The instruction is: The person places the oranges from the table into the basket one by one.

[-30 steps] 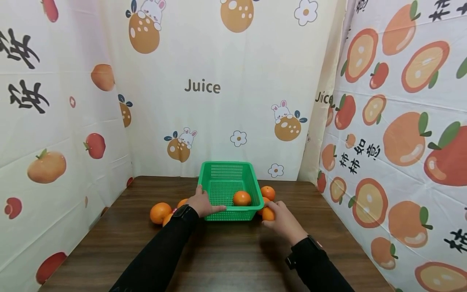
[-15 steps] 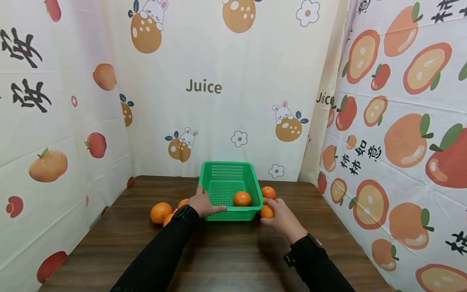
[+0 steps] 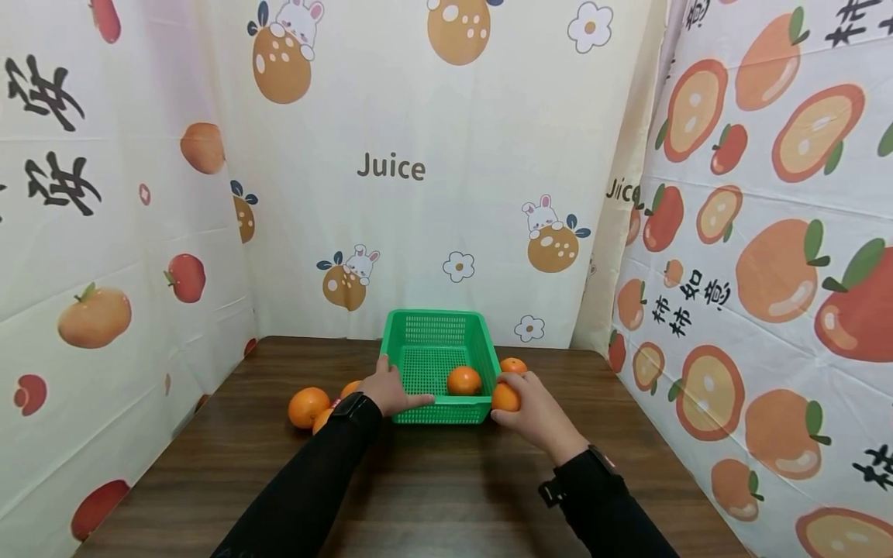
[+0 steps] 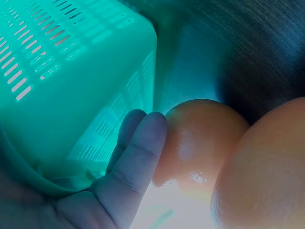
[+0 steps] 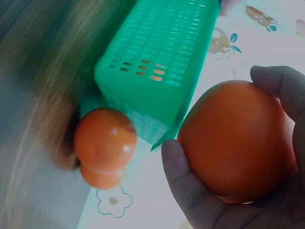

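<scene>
A green plastic basket (image 3: 446, 411) stands on the table with one orange (image 3: 463, 381) inside. My left hand (image 3: 387, 391) is spread at its front left corner, thumb along the front rim; in the left wrist view its straight fingers (image 4: 138, 148) lie by the basket's outer wall, next to an orange (image 4: 200, 138). Beside the front right corner, my right hand (image 3: 540, 415) grips another orange (image 3: 505, 397), which the right wrist view shows raised between thumb and fingers. Past that hand sits one more orange (image 3: 513, 364).
Several oranges (image 3: 308, 408) lie left of the basket, partly hidden by my left arm. In the right wrist view, two oranges (image 5: 105, 140) lie by the basket's side. Fruit-printed cloth walls (image 3: 418, 232) enclose the dark wooden table (image 3: 432, 488).
My right hand has moved slightly left and up with its orange, closer to the basket's front right corner. The left hand and the basket stay put.
</scene>
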Action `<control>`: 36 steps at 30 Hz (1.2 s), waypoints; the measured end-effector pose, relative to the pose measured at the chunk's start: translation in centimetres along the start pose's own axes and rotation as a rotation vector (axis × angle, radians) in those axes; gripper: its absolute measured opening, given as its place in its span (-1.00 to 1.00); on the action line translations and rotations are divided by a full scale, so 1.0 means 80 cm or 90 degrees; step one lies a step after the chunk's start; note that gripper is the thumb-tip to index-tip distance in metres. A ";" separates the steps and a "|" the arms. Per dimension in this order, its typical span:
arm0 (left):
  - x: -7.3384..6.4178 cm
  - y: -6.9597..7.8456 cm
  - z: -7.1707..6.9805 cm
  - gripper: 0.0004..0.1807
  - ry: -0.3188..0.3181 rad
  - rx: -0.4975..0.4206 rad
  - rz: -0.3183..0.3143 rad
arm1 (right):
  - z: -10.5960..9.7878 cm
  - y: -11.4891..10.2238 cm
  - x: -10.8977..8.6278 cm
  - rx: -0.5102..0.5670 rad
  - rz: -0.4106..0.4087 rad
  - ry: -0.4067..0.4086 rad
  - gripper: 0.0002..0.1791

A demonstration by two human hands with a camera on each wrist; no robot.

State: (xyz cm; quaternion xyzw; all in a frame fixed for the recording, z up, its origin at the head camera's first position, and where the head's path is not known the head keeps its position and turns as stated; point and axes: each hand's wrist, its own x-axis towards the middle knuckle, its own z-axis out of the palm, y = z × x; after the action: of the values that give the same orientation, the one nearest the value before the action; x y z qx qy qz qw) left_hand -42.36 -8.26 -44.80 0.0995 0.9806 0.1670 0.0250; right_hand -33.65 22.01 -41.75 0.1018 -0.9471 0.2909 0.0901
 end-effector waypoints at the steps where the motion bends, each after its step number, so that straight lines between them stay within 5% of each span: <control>1: 0.000 0.000 0.000 0.34 0.001 0.000 -0.001 | -0.001 -0.003 0.001 0.004 -0.005 0.003 -0.46; 25: -0.003 0.001 -0.001 0.33 0.003 0.003 0.000 | 0.017 -0.037 0.032 0.078 -0.044 0.031 -0.46; 36: 0.000 -0.002 0.002 0.29 0.009 -0.001 0.000 | 0.027 -0.043 0.051 0.094 -0.020 0.024 -0.41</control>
State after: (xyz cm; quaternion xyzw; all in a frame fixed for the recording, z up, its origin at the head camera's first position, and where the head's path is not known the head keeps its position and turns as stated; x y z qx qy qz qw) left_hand -42.37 -8.31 -45.02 0.0980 0.9807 0.1683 0.0179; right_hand -36.99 17.41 -40.77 0.1173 -0.9195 0.3603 0.1046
